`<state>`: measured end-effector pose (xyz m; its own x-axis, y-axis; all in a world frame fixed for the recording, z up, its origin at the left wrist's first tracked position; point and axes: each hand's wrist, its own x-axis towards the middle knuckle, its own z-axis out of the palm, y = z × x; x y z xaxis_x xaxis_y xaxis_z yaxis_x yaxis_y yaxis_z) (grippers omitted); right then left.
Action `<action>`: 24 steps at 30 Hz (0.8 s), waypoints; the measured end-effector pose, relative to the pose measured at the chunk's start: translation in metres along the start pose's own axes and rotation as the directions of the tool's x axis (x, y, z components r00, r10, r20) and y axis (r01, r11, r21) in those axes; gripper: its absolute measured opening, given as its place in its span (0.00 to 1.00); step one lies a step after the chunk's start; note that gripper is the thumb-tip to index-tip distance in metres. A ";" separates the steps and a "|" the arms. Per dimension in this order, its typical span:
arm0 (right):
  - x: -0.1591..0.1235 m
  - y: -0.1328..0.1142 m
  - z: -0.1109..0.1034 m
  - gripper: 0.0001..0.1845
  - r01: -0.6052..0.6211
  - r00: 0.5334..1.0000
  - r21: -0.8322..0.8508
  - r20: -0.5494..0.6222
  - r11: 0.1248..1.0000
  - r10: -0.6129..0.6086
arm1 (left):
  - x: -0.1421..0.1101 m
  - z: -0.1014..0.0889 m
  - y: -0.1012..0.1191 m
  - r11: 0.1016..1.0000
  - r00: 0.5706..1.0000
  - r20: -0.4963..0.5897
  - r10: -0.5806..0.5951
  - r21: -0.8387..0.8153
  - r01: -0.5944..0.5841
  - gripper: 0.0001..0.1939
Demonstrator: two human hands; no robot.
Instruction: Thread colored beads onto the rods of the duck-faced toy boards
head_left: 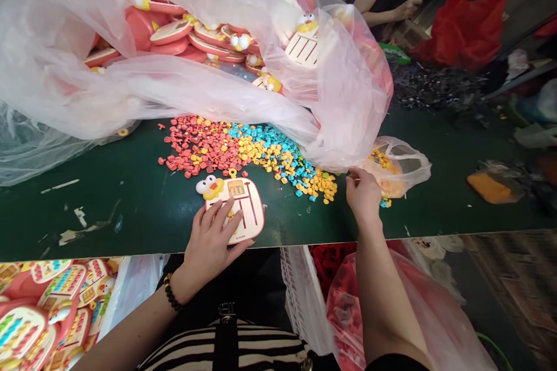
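My left hand lies with fingers spread over a cream toy board with a pink rim. The board has slots, a small picture panel and a bulging-eyed duck-like head at its upper left. It rests flat near the table's front edge, partly covered by my fingers. My right hand is closed in a pinch beside a small clear plastic bag of yellow pieces; what it pinches is hidden. Between the hands and beyond spreads a pile of small red pieces, blue pieces and yellow pieces.
A large translucent bag of similar boards fills the back of the green table. Finished-looking boards with coloured pieces fill a container at lower left. A white crate stands below the edge. Another person's hand is at upper right.
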<state>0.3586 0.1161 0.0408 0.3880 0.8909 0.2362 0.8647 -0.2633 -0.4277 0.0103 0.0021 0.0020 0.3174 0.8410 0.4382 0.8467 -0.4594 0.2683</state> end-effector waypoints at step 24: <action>-0.105 -0.141 0.064 0.16 0.614 0.694 0.338 0.199 0.713 -0.692 | 0.001 -0.003 -0.003 1.000 0.999 0.043 -0.019 -0.011 0.020 0.23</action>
<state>0.1755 0.0829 0.0202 -0.3927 0.8741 0.2859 0.7474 0.4845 -0.4546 0.0073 0.0037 0.0043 0.3189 0.8611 0.3959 0.8483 -0.4457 0.2861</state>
